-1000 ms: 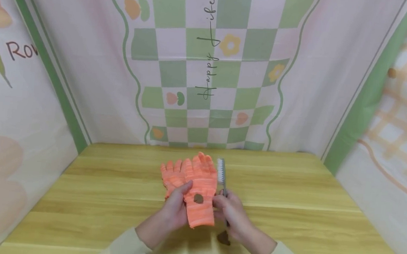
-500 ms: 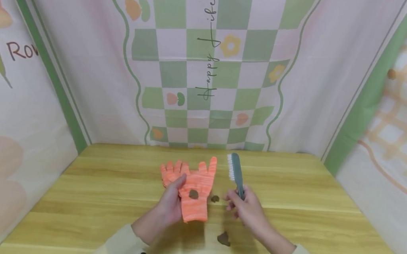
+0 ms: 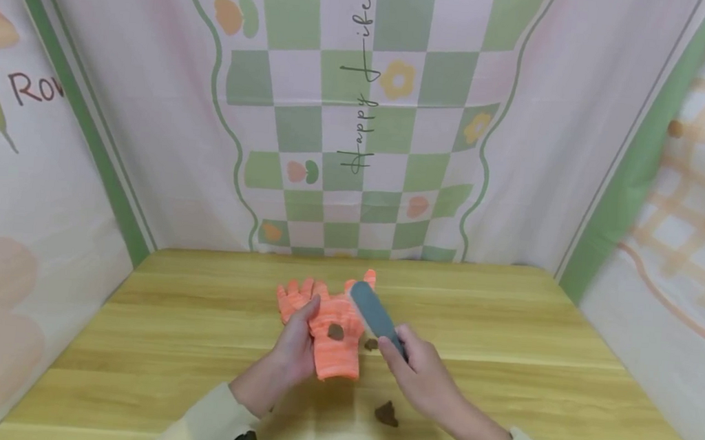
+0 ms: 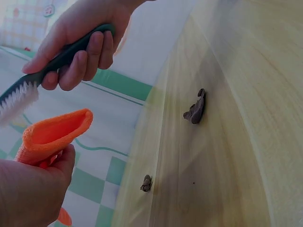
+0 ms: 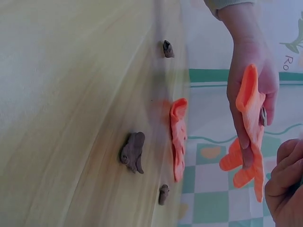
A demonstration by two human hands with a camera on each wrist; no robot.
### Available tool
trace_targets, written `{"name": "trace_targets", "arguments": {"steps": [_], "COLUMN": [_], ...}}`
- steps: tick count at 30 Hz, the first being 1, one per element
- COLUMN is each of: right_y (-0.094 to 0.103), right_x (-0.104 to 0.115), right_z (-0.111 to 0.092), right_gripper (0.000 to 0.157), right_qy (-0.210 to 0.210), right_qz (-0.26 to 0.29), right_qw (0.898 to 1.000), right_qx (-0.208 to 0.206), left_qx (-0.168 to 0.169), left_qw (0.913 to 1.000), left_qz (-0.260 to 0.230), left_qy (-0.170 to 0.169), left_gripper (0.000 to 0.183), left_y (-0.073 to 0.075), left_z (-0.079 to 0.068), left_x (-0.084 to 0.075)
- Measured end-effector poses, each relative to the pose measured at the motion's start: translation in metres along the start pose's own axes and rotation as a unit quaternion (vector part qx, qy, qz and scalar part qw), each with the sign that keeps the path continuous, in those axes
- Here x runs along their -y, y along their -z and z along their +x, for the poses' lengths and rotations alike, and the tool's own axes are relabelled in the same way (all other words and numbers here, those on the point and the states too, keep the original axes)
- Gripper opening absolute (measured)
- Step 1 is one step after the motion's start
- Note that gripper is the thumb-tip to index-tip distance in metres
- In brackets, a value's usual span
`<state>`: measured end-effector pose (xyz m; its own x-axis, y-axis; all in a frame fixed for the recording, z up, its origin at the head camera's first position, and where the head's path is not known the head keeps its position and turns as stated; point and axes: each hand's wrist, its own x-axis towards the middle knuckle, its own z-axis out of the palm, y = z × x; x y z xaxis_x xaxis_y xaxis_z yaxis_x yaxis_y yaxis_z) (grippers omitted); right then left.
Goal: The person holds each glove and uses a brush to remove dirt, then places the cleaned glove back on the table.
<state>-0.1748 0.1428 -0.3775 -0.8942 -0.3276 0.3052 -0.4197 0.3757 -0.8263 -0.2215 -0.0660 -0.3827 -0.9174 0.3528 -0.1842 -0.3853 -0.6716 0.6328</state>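
Note:
My left hand (image 3: 295, 347) grips an orange knit glove (image 3: 336, 362), thumb on top and fingers underneath, raised above the table in the right wrist view. On the glove sits a brown clay-like lump (image 3: 335, 332). My right hand (image 3: 423, 381) holds a dark blue-green brush (image 3: 376, 314) by its handle; in the head view its head overlaps the glove's finger end. White bristles (image 4: 20, 101) show in the left wrist view, facing down toward the glove. A second orange glove (image 5: 178, 137) lies flat on the table, partly behind the held one in the head view.
Brown lumps lie on the wooden table (image 3: 193, 345): a larger one (image 3: 386, 414) near the front, a small one (image 3: 371, 344) right of the held glove, and another (image 5: 168, 49) on the left side. Patterned curtains (image 3: 390, 133) stand behind the table.
First beside the glove, the brush swung away right, then came back left over its finger end, its back now up. The held glove shifted slightly left; a small lump beside it came into view.

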Motion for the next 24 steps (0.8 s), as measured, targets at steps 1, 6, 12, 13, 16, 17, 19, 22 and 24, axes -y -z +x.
{"name": "trace_targets", "arguments": {"steps": [1,6,12,13,16,17,19,22,24], "right_y": [-0.001,-0.006,-0.011,-0.012,-0.014,-0.014,-0.015,-0.015,-0.015], "right_x": [0.0,0.002,0.002,0.001,-0.001,-0.002,-0.003,-0.005,-0.005], "right_z": [0.0,-0.002,-0.001,-0.001,-0.001,-0.001,-0.001,-0.001,-0.001], "right_gripper": [0.02,0.021,0.026,0.028,0.032,0.033,0.036,0.039,0.041], "right_qy": [0.007,0.017,0.016,0.014,0.002,-0.002,-0.012,-0.02,-0.021], "right_qz": [-0.017,-0.103,-0.162,-0.167,-0.191,-0.198,-0.211,-0.226,-0.238], "right_qw": [1.0,0.994,0.986,0.985,0.98,0.978,0.975,0.972,0.969], "right_qx": [0.005,0.012,0.03,0.037,0.055,0.059,0.065,0.067,0.067], "left_qx": [0.0,0.007,0.017,0.017,0.014,0.014,0.014,0.011,0.007], "left_qw": [1.0,0.9999,0.9996,0.9996,0.9995,0.9994,0.9991,0.9985,0.9983], "left_qz": [0.0,0.008,-0.006,-0.006,0.009,0.014,0.023,0.034,0.037], "left_qy": [0.002,0.005,0.02,0.023,0.026,0.029,0.032,0.043,0.044], "left_gripper": [0.055,0.056,0.056,0.055,0.055,0.056,0.057,0.058,0.057], "left_y": [0.0,0.0,-0.001,-0.001,-0.001,-0.001,-0.002,-0.001,-0.001], "left_z": [0.0,0.001,0.004,0.004,0.003,0.003,0.002,0.001,0.002], "left_x": [0.0,0.002,0.005,0.006,0.007,0.008,0.008,0.01,0.011]}}
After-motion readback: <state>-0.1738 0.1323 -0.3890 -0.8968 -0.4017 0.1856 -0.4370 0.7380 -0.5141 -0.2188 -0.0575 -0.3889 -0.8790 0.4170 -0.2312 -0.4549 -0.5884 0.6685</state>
